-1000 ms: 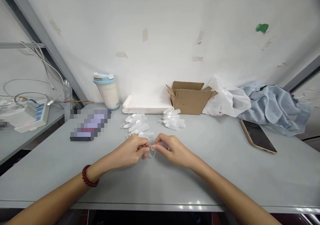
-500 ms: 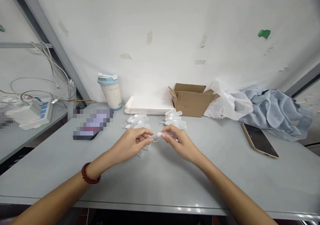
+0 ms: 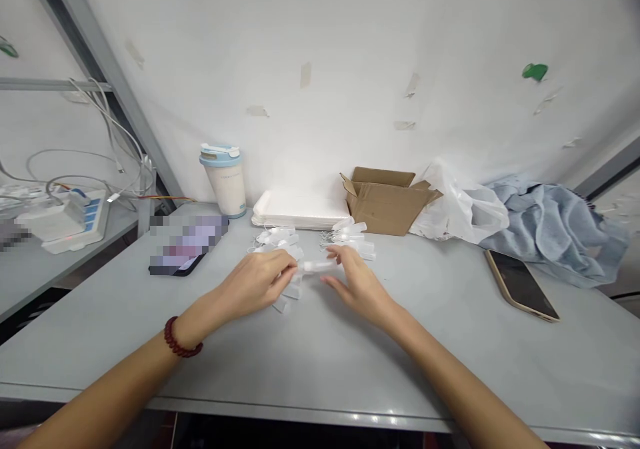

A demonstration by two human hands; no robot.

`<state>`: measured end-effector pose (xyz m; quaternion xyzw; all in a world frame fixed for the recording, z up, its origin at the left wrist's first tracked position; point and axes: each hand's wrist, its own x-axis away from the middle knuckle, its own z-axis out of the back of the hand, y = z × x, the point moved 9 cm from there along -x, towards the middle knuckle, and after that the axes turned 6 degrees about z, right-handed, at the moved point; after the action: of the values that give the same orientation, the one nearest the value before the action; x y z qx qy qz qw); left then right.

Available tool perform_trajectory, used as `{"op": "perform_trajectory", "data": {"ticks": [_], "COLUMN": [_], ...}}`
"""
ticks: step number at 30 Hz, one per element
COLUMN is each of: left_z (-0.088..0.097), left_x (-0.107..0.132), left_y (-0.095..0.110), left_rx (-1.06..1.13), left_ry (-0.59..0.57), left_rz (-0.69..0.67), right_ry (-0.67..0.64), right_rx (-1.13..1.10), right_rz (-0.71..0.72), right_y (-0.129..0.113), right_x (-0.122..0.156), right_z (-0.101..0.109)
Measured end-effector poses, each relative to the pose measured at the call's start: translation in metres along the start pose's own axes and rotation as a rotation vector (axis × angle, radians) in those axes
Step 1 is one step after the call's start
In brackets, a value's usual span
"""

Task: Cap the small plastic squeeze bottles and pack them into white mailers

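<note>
Translucent plastic tube [image 3: 318, 266]: roughly level between your two hands, over the surface [image 3: 320, 362].
Left hand [image 3: 255, 281]: angled in from your left, grip pinching the tube's left end.
Right hand [image 3: 364, 290]: thumb and fingers parted about the tube's right end, grip unclosed, contact unclear.

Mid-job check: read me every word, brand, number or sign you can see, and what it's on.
No text is legible.
Lidded cup: faint lettering, too small and blurred.
Blue patch near the cup's base: too small to read.
Lit phone: screen pixelated, unreadable.
Plastic tube in the left hand: none visible.
</note>
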<state>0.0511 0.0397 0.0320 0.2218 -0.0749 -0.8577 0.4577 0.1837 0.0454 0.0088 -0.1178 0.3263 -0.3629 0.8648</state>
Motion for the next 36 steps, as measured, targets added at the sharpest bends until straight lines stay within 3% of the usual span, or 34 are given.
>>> {"op": "perform_trajectory", "data": {"ticks": [4,6,9,12,20,23,29,33,36], "left_z": [0.041,0.052,0.045,0.031,-0.012,-0.018,-0.010,-0.006,-0.008], "left_x": [0.000,0.002,-0.002,-0.004,0.003,0.006,0.004,0.002,0.001], "left_y": [-0.028,-0.041,-0.055,-0.051,0.016,0.023,0.009,-0.006,-0.008], "left_rx": [-0.052,-0.124,-0.233,-0.230,-0.082,-0.074,-0.011,0.064,0.139], "left_ry": [0.318,0.414,0.338,0.252,0.055,0.044,0.132,0.172,0.131], "left_rz": [0.142,0.202,0.267,0.257,-0.094,-0.131,-0.027,0.109,0.150], "right_ry": [0.095,0.101,0.033,-0.077,-0.153,-0.109,0.175,0.181,0.188], "right_rx": [0.160,0.236,0.349,0.467,0.552,0.465,0.008,-0.361,-0.599], "right_rz": [-0.093,-0.098,-0.083,-0.108,-0.126,-0.164,-0.225,-0.371,-0.415], "right_y": [0.022,0.030,0.039,0.048,0.050,0.053,0.041,0.032,0.023], "right_x": [-0.001,-0.002,-0.004,-0.004,-0.005,-0.005,-0.002,0.001,0.001], "right_z": [0.019,0.024,0.020,0.009,-0.004,-0.002,0.026,0.029,0.028]}}
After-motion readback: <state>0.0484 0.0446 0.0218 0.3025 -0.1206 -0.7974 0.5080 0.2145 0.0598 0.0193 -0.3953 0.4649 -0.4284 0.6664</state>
